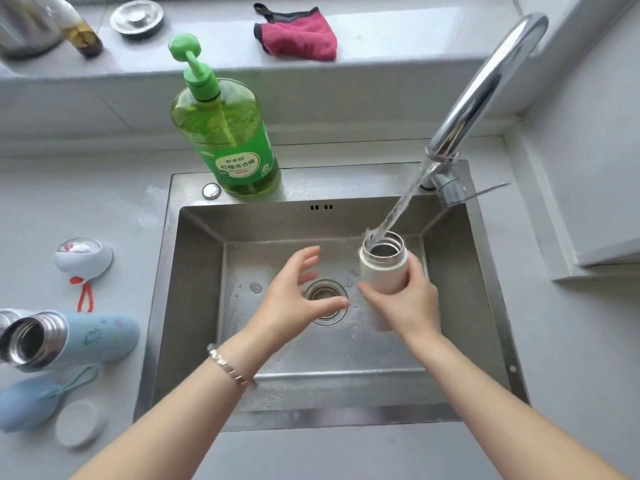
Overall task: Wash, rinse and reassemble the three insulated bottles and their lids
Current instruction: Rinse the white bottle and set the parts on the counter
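Note:
My right hand (405,299) grips a small white insulated bottle (381,268) upright over the steel sink (197,271); its steel mouth is open and tap water streams into it. My left hand (298,292) hovers open beside it, above the drain, holding nothing. On the counter at the left a light blue bottle (86,337) lies on its side with its mouth open toward me. Near it lie a blue lid with a loop strap (27,403), a white round lid (78,424) and a white lid with a red cord (83,256).
The chrome faucet (485,88) arches over the sink's right back corner, running. A green dish soap pump bottle (228,133) stands on the sink's back rim. A pink cloth (298,36), a metal strainer lid (136,19) and a dark bottle (81,32) sit on the ledge.

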`<state>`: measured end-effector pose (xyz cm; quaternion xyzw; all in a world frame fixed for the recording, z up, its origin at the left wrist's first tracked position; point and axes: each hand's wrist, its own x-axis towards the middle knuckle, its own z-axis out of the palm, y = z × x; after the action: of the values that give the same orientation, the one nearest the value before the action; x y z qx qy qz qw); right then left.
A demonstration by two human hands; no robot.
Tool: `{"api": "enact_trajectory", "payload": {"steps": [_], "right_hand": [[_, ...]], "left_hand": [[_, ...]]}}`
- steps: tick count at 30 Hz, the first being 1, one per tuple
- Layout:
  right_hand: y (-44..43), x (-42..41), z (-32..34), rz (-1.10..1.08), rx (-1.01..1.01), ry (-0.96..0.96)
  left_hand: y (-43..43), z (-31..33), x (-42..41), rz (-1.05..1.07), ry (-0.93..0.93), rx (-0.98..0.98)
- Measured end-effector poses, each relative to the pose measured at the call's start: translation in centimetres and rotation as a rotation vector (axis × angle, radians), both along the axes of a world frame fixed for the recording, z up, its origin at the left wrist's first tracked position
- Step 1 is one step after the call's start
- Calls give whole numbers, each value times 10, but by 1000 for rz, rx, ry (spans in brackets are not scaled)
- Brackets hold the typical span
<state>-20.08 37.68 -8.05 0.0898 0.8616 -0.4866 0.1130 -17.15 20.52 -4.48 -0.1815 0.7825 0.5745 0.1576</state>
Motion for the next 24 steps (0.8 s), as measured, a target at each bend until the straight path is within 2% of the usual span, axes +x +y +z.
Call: {"api": "enact_trajectory", "payload": {"steps": [3, 7, 10, 13, 16, 18, 24], "right_hand": [[-1, 5, -1, 128, 50, -29], [-7, -2, 2, -3, -5, 7], [-11, 0, 1, 55, 15, -14], [-10, -2, 1, -66, -3, 1], [-7, 3, 2, 55, 39, -38], [-4, 3, 3, -6, 36, -40], [7, -2, 13, 145, 241, -68]], "left_hand": [[-17, -4, 20, 74, -36, -38], [-28, -8, 35, 138, -74, -45], [-33, -9, 43, 177, -67, -45], [-36, -10, 48, 216, -67, -44], [-37, -9, 50, 223, -70, -43], [-37, -9, 51, 219, -68, -41], [-39, -12, 53, 211, -77, -65]]}}
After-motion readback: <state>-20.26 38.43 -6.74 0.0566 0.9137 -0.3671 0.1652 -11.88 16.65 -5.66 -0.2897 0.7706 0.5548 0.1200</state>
